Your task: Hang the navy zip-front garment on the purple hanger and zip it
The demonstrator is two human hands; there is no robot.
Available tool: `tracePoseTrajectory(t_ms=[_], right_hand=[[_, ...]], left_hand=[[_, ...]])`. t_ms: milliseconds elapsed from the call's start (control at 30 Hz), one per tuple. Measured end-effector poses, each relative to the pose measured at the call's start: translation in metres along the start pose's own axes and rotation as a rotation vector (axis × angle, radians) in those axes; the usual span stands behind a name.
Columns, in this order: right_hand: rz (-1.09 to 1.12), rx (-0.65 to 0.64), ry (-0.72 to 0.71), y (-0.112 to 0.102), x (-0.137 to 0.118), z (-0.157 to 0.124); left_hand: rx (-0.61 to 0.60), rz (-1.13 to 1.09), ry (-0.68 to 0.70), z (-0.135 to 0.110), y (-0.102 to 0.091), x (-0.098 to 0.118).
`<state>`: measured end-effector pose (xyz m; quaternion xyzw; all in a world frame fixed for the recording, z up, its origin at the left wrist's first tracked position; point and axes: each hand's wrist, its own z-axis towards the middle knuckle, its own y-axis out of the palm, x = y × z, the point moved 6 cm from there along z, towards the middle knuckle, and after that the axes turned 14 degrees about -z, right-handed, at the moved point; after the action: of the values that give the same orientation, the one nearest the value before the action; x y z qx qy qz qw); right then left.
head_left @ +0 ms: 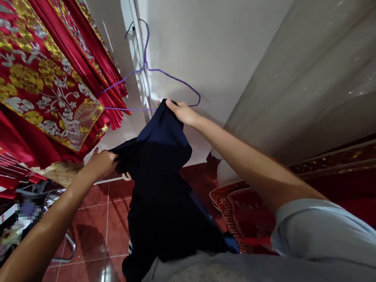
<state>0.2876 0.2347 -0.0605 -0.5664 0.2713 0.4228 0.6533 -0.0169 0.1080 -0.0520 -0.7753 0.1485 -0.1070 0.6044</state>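
A person's left hand (pixel 103 162) and right hand (pixel 183 113) both grip a dark navy garment (pixel 164 145) — one at its side, the other at its top corner — just by a purple hanger (pixel 146 63), near hanging red-and-gold cloth (pixel 31 75).

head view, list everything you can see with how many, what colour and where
dark garment: 1, navy-black, centre, lower edge unclear
hanger: 1, purple, above the garment
embroidered cloth: count unclear, red with gold and silver, upper left
white surface: 1, upper centre
translucent sheeting: count unclear, pale grey, right
patterned textile: count unclear, red, lower right
tiled floor: 1, red, below
small items: several, mixed, far left, unclear
shirt: 1, grey, bottom
left hand: 1, holding garment
right hand: 1, holding garment's top
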Motion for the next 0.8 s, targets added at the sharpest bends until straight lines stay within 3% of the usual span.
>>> tracePoseTrajectory(t_ms=[67, 200, 333, 467, 533, 700, 800], right_hand=[[-0.112, 0.121, -0.005, -0.010, 0.011, -0.001], [-0.317, 0.468, -0.102, -0.071, 0.012, -0.020], [-0.424, 0.538, -0.150, -0.114, -0.006, -0.035], [-0.386, 0.497, -0.162, -0.111, -0.022, -0.045], [-0.357, 0.462, -0.161, -0.102, -0.024, -0.047], [-0.367, 0.485, -0.179, -0.103, -0.020, -0.050], [-0.375, 0.484, -0.168, -0.104, -0.022, -0.051]], left_hand=[[0.039, -0.113, 0.059, -0.001, -0.004, 0.003], [0.224, -0.465, 0.168, 0.004, -0.030, 0.005], [0.482, -0.662, 0.241, 0.011, -0.065, 0.015], [0.800, -0.643, 0.231, 0.005, -0.103, 0.023], [0.888, -0.596, 0.244, -0.003, -0.118, 0.023], [0.857, -0.433, 0.276, -0.014, -0.143, 0.013], [0.791, -0.454, 0.359, -0.008, -0.150, 0.022]])
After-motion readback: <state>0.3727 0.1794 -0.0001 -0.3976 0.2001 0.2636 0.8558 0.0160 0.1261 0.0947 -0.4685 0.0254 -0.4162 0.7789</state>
